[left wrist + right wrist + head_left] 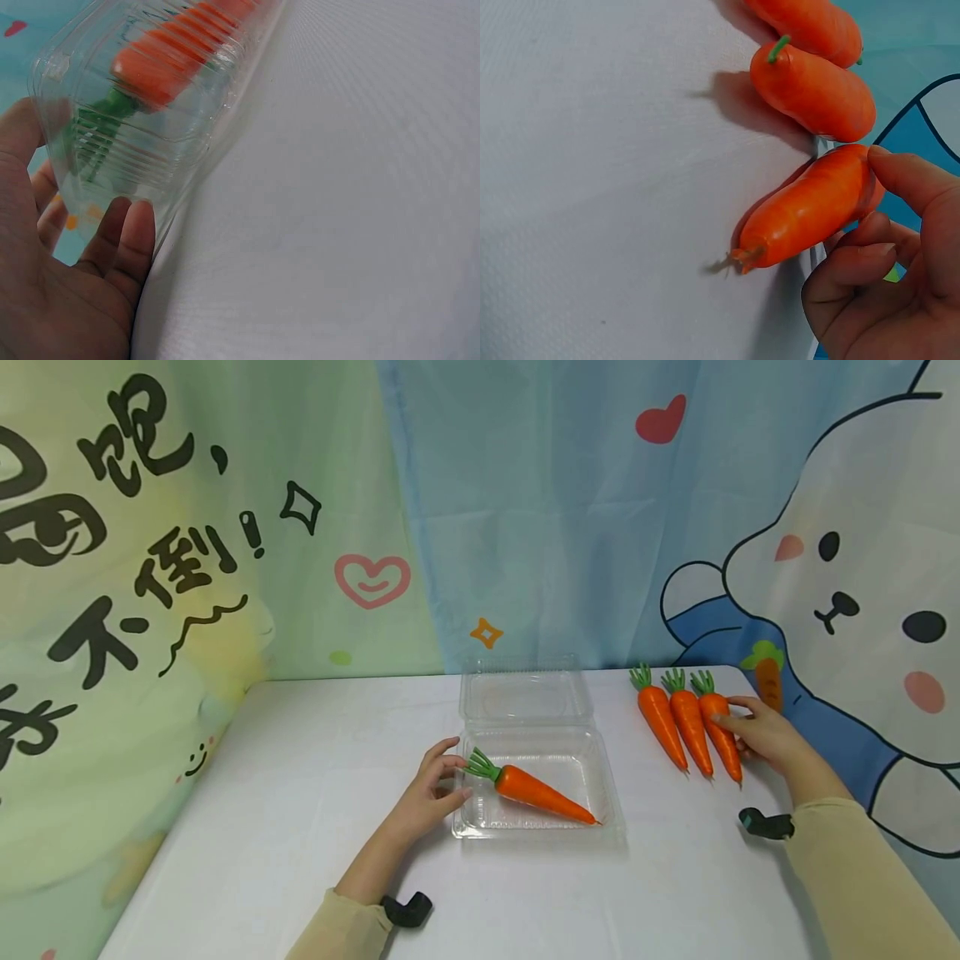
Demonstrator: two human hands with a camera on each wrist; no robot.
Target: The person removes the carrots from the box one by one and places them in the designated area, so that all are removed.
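Observation:
An orange toy carrot (543, 793) with green leaves lies slantwise in a clear plastic box (480, 829), its leafy end toward the left rim. At that rim is my left hand (426, 789), fingers spread and lightly bent; in the left wrist view its thumb and fingertips lie against the see-through end of the box (180, 142). Three more carrots stand side by side at the right. My right hand (768, 739) pinches the rightmost carrot (722, 731) near its thick end. In the right wrist view the thumb presses on this carrot (802, 210); the fingers' far side is hidden.
The box's clear lid (525, 693) lies folded back behind it. Two carrots, one in the middle (692, 731) and one at the left (660, 722), lie beside the pinched one. A printed curtain (540, 527) hangs behind the white table (337, 752).

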